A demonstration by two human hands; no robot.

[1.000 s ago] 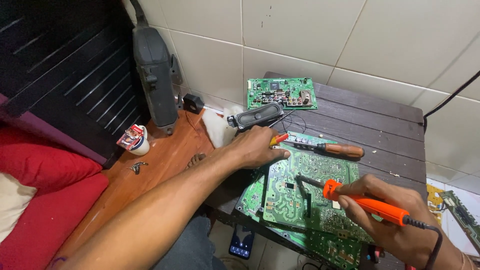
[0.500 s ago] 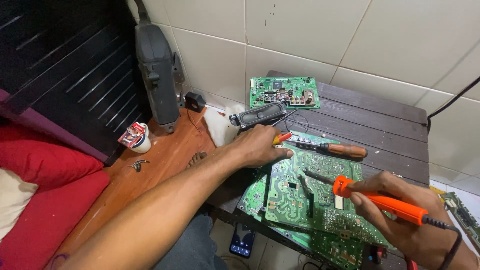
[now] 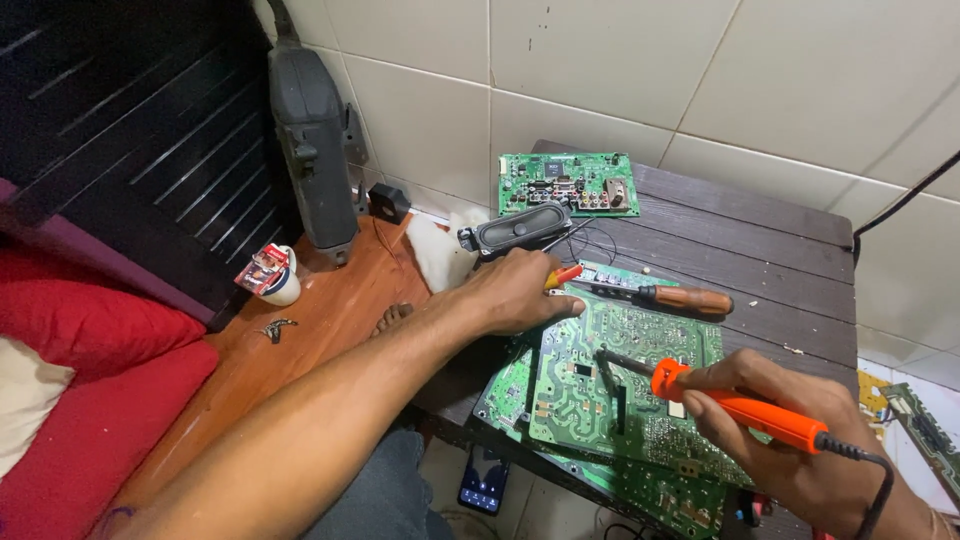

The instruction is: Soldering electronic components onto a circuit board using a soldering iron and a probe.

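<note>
I see the large green circuit board lying solder side up near the front edge of the dark slatted table, stacked on another green board that sticks out over the front edge. My right hand is curled tight around the orange handle of the soldering iron, and the iron's dark metal tip slants down to the left and ends just over the middle of the top board; I cannot tell whether it touches the board. Its black cord leaves the handle toward the table's front right corner.

My left hand rests palm down at the board's far left corner, fingers bent and pressed together; a small orange-tipped object pokes out from under them, though I cannot tell whether the fingers pinch it. Just beyond the board lies a screwdriver with a brown wooden handle, parallel to the table's back edge.

Farther back, near the rear left corner, a smaller green circuit board lies flat, with a long black speaker just in front of it. Off the table's left edge, on the wooden floor, stand a grey upright device against the tiled wall and a small white cup. A phone lies below the table's front edge.
</note>
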